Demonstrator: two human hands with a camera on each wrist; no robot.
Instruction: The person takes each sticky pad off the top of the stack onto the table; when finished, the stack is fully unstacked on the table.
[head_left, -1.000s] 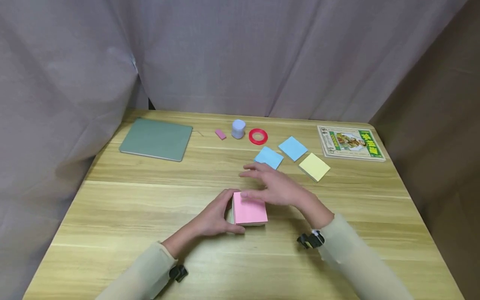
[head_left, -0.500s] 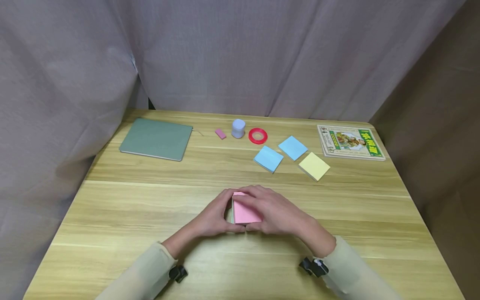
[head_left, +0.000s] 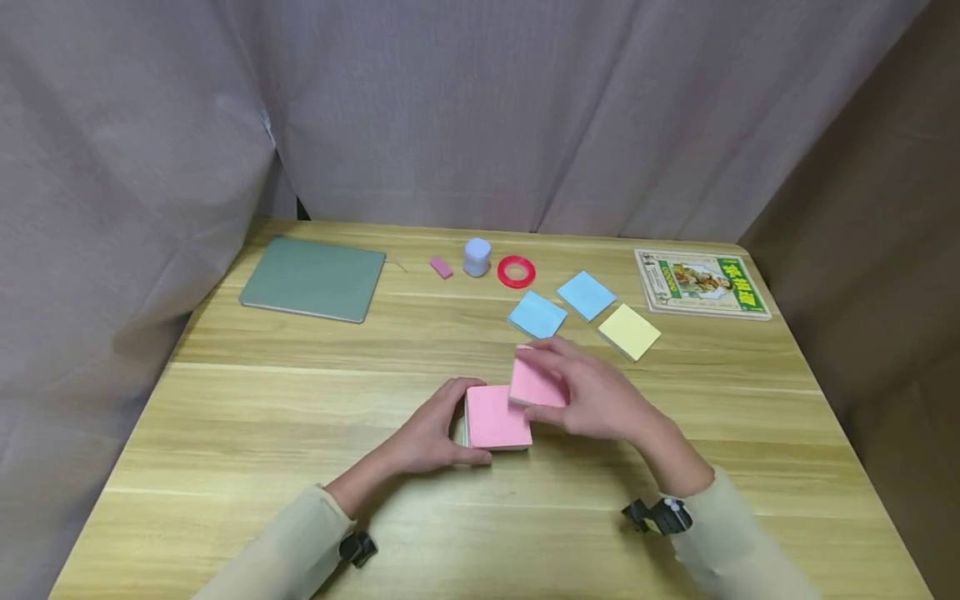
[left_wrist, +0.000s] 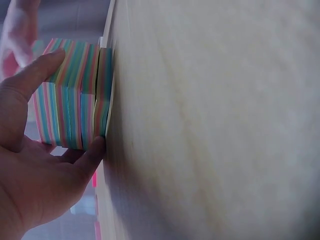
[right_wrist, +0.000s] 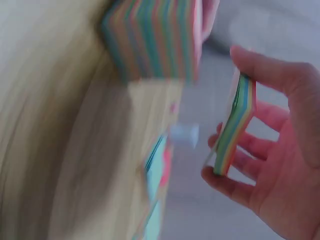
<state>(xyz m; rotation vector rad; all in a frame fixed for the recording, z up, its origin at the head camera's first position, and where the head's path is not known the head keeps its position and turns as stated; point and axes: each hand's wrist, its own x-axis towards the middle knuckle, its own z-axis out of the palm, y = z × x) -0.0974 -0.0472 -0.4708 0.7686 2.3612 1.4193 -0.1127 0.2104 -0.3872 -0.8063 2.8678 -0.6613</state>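
Clock read from the stack, twelve away from the person.

Broad light-wood table (head_left: 750, 433). Flat dark-green notebook (head_left: 311, 279), ten o'clock; illustrated book with a green-and-yellow cover (head_left: 703, 285), two o'clock.

Left hand (head_left: 431, 429), nine o'clock: fingers curled on the far side, thumb on the near side, gripping the stack. Right hand (head_left: 600, 396), three o'clock: thumb and fingers pinching opposite edges of a pad.

Tall square stack of multicoloured paper pads, pink on top (head_left: 495, 421), stands on the table. Thin pink-topped square paper pad (head_left: 536, 385), about two o'clock, held clear of it; right wrist view shows a pale sheet splaying off its underside.

Step appears to be parting pad from stack. Best: left grip steady, low layers look uneven; right pinch even, catching that sheet.
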